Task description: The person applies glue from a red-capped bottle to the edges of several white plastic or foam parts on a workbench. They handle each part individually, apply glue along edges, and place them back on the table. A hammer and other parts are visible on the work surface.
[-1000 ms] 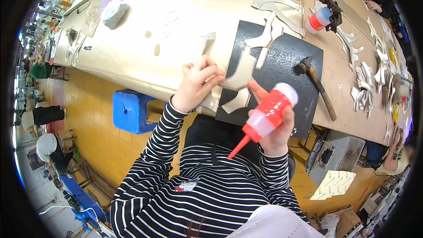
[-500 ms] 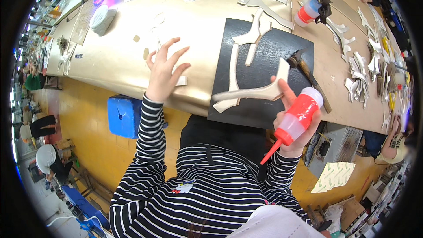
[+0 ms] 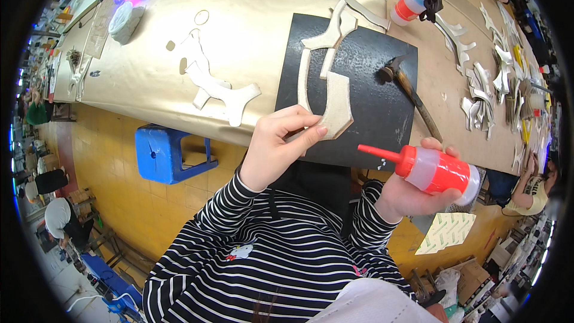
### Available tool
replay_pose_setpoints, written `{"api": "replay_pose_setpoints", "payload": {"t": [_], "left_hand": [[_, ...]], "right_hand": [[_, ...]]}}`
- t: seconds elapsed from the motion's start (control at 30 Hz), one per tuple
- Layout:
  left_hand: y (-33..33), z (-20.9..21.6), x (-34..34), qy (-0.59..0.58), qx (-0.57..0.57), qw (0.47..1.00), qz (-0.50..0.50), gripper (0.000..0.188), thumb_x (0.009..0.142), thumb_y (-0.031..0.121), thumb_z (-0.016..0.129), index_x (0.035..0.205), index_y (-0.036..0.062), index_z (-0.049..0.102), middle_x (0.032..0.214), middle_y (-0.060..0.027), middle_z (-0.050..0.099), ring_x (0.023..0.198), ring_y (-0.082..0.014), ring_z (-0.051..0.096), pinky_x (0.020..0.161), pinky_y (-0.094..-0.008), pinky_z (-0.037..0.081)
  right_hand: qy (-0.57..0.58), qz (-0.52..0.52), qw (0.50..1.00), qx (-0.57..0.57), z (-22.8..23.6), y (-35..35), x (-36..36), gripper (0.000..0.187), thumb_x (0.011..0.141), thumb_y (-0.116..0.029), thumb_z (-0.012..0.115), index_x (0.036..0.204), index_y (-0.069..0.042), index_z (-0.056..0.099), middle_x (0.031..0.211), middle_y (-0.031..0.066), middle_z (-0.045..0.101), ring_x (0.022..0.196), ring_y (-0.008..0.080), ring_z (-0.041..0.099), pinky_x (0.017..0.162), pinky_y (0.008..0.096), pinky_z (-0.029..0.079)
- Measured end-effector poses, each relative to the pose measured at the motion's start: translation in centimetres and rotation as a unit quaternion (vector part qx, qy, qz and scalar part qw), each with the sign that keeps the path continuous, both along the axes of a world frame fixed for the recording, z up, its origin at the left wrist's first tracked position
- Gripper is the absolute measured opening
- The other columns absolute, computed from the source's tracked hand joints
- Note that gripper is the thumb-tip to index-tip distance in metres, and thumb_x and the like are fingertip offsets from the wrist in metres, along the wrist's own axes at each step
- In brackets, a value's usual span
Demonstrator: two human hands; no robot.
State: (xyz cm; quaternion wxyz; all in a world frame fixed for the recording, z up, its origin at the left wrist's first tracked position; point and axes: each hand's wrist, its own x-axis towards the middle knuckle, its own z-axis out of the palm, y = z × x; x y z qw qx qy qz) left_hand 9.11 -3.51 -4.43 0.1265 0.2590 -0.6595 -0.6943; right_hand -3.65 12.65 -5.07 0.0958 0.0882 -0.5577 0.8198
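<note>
My left hand [image 3: 274, 147] pinches a cream, curved flat cut piece [image 3: 338, 106] between thumb and fingers, over the near part of a black board [image 3: 376, 104]. In my right hand [image 3: 402, 196] lies a red and clear squeeze bottle [image 3: 440, 171], its long red nozzle aimed left toward the piece. More cream cut pieces [image 3: 323, 39] lie joined or overlapping on the board's left side. A hammer [image 3: 414, 93] with a wooden handle rests across the board's right edge.
At left on the gold-coloured table cover [image 3: 161, 87] lie loose white cut pieces [image 3: 221, 91]. A second red-banded bottle [image 3: 409, 7], topped with dark material, stands beyond the board. Stacked pieces [image 3: 479, 98] lie at right. A blue stool [image 3: 156, 154] stands below the table's edge.
My left hand has come right and down and grips the cut piece, which my right hand's fingers held before. The bottle has turned, its nozzle swinging from down-left to left.
</note>
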Motion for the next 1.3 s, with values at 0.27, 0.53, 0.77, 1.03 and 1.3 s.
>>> {"api": "replay_pose_setpoints", "payload": {"t": [0.27, 0.53, 0.77, 1.03, 1.3], "left_hand": [[0.9, 0.9, 0.1, 0.039, -0.084, 0.996, 0.003, 0.014, 0.084, 0.003, 0.066, 0.093, -0.0076, 0.067, 0.078, -0.0032, 0.057, 0.057, -0.0043, 0.049, 0.049, -0.0188, 0.035], [0.8, 1.1, 0.2, 0.042, -0.107, 0.993, -0.002, 0.013, 0.083, 0.002, 0.067, 0.092, -0.0069, 0.067, 0.076, -0.0026, 0.057, 0.056, -0.0040, 0.048, 0.048, -0.0192, 0.034], [0.7, 1.1, 0.3, 0.050, -0.118, 0.992, 0.006, 0.013, 0.082, 0.002, 0.067, 0.093, -0.0064, 0.068, 0.075, -0.0027, 0.057, 0.057, -0.0041, 0.048, 0.049, -0.0196, 0.034], [0.7, 1.1, 0.4, 0.043, -0.110, 0.993, 0.013, 0.014, 0.083, 0.002, 0.067, 0.094, -0.0071, 0.068, 0.077, -0.0034, 0.058, 0.056, -0.0039, 0.049, 0.048, -0.0188, 0.034], [0.8, 1.1, 0.3, 0.047, -0.104, 0.993, 0.018, 0.013, 0.084, 0.002, 0.066, 0.093, -0.0072, 0.068, 0.077, -0.0041, 0.058, 0.054, -0.0039, 0.049, 0.047, -0.0186, 0.035]], "right_hand": [[0.146, 0.041, 0.988, -0.005, 0.3, -0.6, 1.0, 0.073, 0.078, -0.060, 0.066, 0.113, -0.002, 0.038, 0.095, 0.0298, 0.061, 0.077, 0.0277, 0.063, 0.069, 0.0329, 0.053], [0.195, 0.098, 0.976, -0.007, 0.3, -0.3, 1.1, 0.072, 0.078, -0.057, 0.066, 0.114, -0.002, 0.037, 0.099, 0.0324, 0.060, 0.079, 0.0297, 0.064, 0.063, 0.0299, 0.055], [0.209, 0.120, 0.970, 0.025, 0.0, -0.1, 1.6, 0.076, 0.076, -0.060, 0.066, 0.113, 0.000, 0.039, 0.098, 0.0226, 0.056, 0.084, 0.0321, 0.063, 0.061, 0.0327, 0.055], [0.249, 0.154, 0.956, 0.019, -0.2, 0.3, 1.4, 0.078, 0.076, -0.063, 0.064, 0.113, 0.001, 0.039, 0.106, 0.0099, 0.049, 0.084, 0.0333, 0.062, 0.057, 0.0331, 0.056], [0.264, 0.205, 0.942, 0.037, 0.1, 0.8, 1.6, 0.076, 0.078, -0.062, 0.062, 0.113, 0.001, 0.038, 0.107, 0.0107, 0.049, 0.083, 0.0340, 0.062, 0.057, 0.0355, 0.057]]}}
